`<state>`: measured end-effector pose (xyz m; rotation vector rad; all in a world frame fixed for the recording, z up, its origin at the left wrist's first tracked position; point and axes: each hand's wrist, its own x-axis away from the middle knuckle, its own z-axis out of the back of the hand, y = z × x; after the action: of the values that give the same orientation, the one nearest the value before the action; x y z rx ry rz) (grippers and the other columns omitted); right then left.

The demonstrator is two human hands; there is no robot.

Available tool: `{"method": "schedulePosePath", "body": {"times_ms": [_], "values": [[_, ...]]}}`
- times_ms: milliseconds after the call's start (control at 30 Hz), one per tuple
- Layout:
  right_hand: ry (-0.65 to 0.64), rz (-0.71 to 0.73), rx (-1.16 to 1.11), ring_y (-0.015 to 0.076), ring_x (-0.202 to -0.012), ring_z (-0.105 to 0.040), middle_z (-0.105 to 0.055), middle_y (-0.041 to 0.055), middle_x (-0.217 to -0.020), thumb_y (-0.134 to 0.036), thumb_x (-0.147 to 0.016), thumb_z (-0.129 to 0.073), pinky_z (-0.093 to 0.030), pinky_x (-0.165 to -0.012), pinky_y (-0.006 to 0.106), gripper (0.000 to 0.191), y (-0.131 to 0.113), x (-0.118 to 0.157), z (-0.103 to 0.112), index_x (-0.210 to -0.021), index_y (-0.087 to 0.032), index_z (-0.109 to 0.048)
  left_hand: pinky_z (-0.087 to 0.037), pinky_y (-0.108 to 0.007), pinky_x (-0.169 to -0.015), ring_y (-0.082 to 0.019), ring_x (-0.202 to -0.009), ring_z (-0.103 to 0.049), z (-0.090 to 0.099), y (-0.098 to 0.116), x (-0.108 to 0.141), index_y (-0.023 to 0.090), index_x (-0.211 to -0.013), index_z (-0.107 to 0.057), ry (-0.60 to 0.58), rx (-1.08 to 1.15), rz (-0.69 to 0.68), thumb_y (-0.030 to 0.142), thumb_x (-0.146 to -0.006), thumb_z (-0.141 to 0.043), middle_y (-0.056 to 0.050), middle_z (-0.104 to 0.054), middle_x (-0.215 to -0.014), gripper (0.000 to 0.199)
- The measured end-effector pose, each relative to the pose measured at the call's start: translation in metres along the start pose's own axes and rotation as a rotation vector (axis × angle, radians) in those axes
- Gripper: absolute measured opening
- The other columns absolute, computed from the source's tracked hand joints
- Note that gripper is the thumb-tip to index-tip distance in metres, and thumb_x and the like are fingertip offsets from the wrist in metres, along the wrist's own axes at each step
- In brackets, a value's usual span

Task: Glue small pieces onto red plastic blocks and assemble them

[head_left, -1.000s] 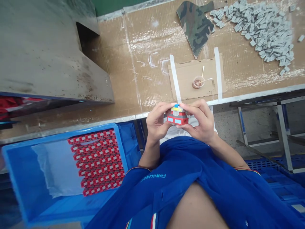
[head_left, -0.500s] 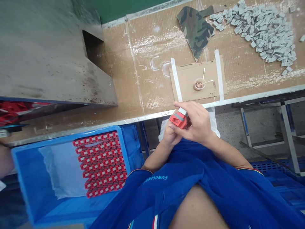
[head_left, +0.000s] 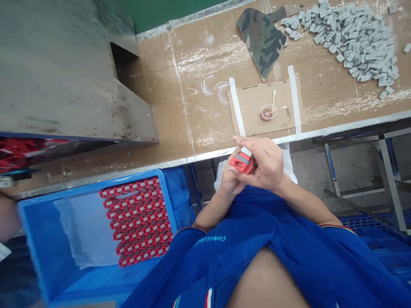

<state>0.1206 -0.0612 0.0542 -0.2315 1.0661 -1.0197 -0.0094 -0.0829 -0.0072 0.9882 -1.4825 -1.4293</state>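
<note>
Head view: left hand (head_left: 228, 179), right hand (head_left: 266, 167) together, both clamped on red plastic block (head_left: 241, 164) with white end, held just off desk (head_left: 205, 107) edge. Blue crate (head_left: 168, 201) carries rows of red-white pieces (head_left: 138, 220); grey pieces (head_left: 349, 47) heaped on desk.

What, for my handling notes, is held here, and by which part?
A small red-and-white plastic block, held at its side by the right hand, left hand supporting below.
</note>
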Motion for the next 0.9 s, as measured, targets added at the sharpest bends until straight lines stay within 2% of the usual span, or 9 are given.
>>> {"method": "schedulePosePath", "body": {"times_ms": [100,167,267,367,500,600,733,900], "values": [[0.009,0.018,-0.039,0.024,-0.1,-0.078,-0.081,0.0141,-0.112,-0.052,-0.098,-0.065,-0.059,-0.082,0.035,0.047,0.003,-0.001,-0.002,-0.121,-0.012,-0.067,-0.058,-0.035,-0.068,-0.021,-0.081,-0.067,-0.003,0.011,-0.004,0.029,-0.12,-0.068,0.088,0.263,0.105,0.088,-0.085,-0.051,-0.006,-0.069,-0.093,0.072],[0.013,0.017,-0.058,0.0239,-0.098,-0.079,-0.082,0.0138,-0.11,-0.051,-0.098,-0.065,-0.06,-0.081,0.035,0.045,0.006,-0.001,-0.004,-0.12,-0.012,-0.067,-0.056,-0.028,-0.067,-0.016,-0.073,-0.063,-0.005,0.021,-0.007,0.027,-0.107,-0.072,0.165,0.492,0.212,0.077,-0.072,-0.078,-0.001,-0.065,-0.083,0.061],[0.028,0.013,-0.081,0.0239,-0.098,-0.08,-0.082,0.0133,-0.109,-0.049,-0.099,-0.065,-0.062,-0.081,0.034,0.042,0.009,-0.001,-0.009,-0.12,-0.013,-0.067,-0.054,-0.023,-0.066,-0.011,-0.068,-0.059,-0.007,0.033,-0.011,0.023,-0.094,-0.073,0.228,0.708,0.338,0.059,-0.056,-0.096,0.003,-0.061,-0.076,0.057],[0.051,0.023,-0.109,0.0245,-0.099,-0.08,-0.082,0.0134,-0.109,-0.049,-0.098,-0.065,-0.063,-0.08,0.035,0.042,0.012,0.0,-0.012,-0.122,-0.014,-0.066,-0.054,-0.025,-0.067,-0.012,-0.069,-0.059,-0.006,0.033,-0.012,0.021,-0.09,-0.073,0.239,0.761,0.361,0.055,-0.051,-0.099,0.002,-0.061,-0.075,0.058],[0.058,0.056,-0.171,0.0239,-0.1,-0.08,-0.082,0.0123,-0.111,-0.053,-0.099,-0.062,-0.065,-0.08,0.036,0.045,0.017,0.001,-0.013,-0.126,-0.016,-0.065,-0.054,-0.029,-0.074,-0.015,-0.076,-0.062,-0.005,0.021,-0.008,0.024,-0.106,-0.073,0.242,0.741,0.344,0.057,-0.054,-0.098,0.0,-0.066,-0.089,0.067],[0.054,0.095,-0.199,0.0239,-0.099,-0.081,-0.082,0.0115,-0.112,-0.06,-0.101,-0.057,-0.066,-0.079,0.037,0.049,0.019,-0.001,-0.011,-0.126,-0.018,-0.064,-0.054,-0.031,-0.082,-0.017,-0.085,-0.065,-0.005,0.015,-0.007,0.025,-0.115,-0.072,0.221,0.723,0.28,0.059,-0.056,-0.097,-0.002,-0.069,-0.099,0.072],[0.072,0.112,-0.239,0.0247,-0.098,-0.081,-0.082,0.0115,-0.112,-0.063,-0.099,-0.058,-0.067,-0.077,0.038,0.052,0.019,-0.002,-0.008,-0.127,-0.02,-0.063,-0.054,-0.028,-0.079,-0.015,-0.081,-0.065,-0.007,0.021,-0.009,0.025,-0.113,-0.075,0.146,0.72,0.172,0.058,-0.059,-0.097,0.0,-0.07,-0.092,0.067],[0.119,0.085,-0.38,0.0268,-0.104,-0.08,-0.08,0.0128,-0.117,-0.058,-0.099,-0.061,-0.069,-0.081,0.04,0.052,0.02,0.003,-0.009,-0.135,-0.021,-0.063,-0.056,-0.027,-0.08,-0.014,-0.079,-0.068,-0.008,0.03,-0.017,0.027,-0.108,-0.08,0.12,0.691,0.079,0.052,-0.061,-0.098,0.001,-0.072,-0.086,0.056]]}}
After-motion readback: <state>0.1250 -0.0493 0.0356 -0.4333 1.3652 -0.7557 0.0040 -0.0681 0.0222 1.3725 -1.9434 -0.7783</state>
